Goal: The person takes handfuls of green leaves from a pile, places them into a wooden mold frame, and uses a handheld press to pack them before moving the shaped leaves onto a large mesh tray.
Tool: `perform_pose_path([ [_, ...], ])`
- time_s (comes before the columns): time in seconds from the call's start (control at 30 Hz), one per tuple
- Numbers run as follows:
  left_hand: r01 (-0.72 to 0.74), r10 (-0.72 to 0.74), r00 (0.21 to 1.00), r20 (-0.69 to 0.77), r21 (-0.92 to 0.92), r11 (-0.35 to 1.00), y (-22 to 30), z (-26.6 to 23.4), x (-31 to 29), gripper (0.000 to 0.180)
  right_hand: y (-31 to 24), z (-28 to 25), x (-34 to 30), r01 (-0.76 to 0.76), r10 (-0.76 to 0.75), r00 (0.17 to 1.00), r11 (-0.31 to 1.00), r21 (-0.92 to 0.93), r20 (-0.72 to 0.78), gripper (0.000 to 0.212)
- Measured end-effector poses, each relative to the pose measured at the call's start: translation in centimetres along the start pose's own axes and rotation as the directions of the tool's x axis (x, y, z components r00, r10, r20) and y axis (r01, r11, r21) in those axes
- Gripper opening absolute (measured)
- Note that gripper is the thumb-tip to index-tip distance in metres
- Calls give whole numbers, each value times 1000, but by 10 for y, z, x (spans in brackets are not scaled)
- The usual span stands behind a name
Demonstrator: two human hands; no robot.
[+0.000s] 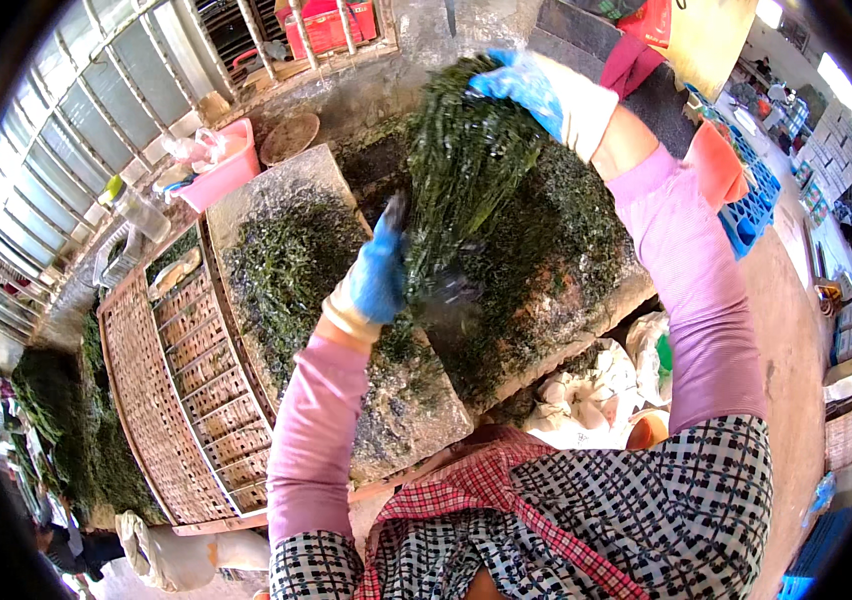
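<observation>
My right hand (531, 90), in a blue and white work glove, is raised at the far side and grips the top of a bunch of wet, stringy dark green plants (471, 150), much like seaweed. The strands hang down toward me. Closer in, my left hand (378, 275), gloved in blue, is closed beside the hanging strands. A dark narrow end (395, 212) sticks up out of its fist; what it belongs to I cannot make out. A grey blur shows just right of that hand. More green bits cover the stone slab (411, 415) below.
Left of the slab lies a woven slatted rack (181, 400). A pink basin (231, 165) and a clear bottle (141, 210) stand along the barred window (96, 110). Pale sacks (586, 400) sit below the slab's right edge. A blue crate (756, 205) is beyond my right arm.
</observation>
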State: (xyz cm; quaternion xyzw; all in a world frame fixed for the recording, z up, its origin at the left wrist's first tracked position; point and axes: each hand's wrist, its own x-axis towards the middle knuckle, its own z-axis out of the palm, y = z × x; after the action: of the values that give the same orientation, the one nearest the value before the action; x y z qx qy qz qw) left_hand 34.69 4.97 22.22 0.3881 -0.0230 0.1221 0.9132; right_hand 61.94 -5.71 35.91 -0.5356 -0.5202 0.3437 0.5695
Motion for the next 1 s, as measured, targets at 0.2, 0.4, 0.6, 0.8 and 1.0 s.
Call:
perform_pose_path([
  [0.2,23,-14,1000,-20,668,744,23,22,-21,97,79,-34,-53,-203,185,967,975,-89,-175,42],
  [0.4,99,-121,977,176,129,987,73,66,68,39,138,-16,-69,-276,287,952,675,684,101,45],
  [0.6,-141,240,971,5,821,554,78,77,102,36,198,-1,-87,-434,507,836,845,311,-211,53],
  [0.8,-12,233,901,-365,518,855,62,109,104,28,194,24,-123,-376,340,867,926,-31,-365,53],
  [1.0,-95,220,956,-196,501,860,82,154,106,26,88,65,-119,311,-438,850,866,-392,-293,63],
])
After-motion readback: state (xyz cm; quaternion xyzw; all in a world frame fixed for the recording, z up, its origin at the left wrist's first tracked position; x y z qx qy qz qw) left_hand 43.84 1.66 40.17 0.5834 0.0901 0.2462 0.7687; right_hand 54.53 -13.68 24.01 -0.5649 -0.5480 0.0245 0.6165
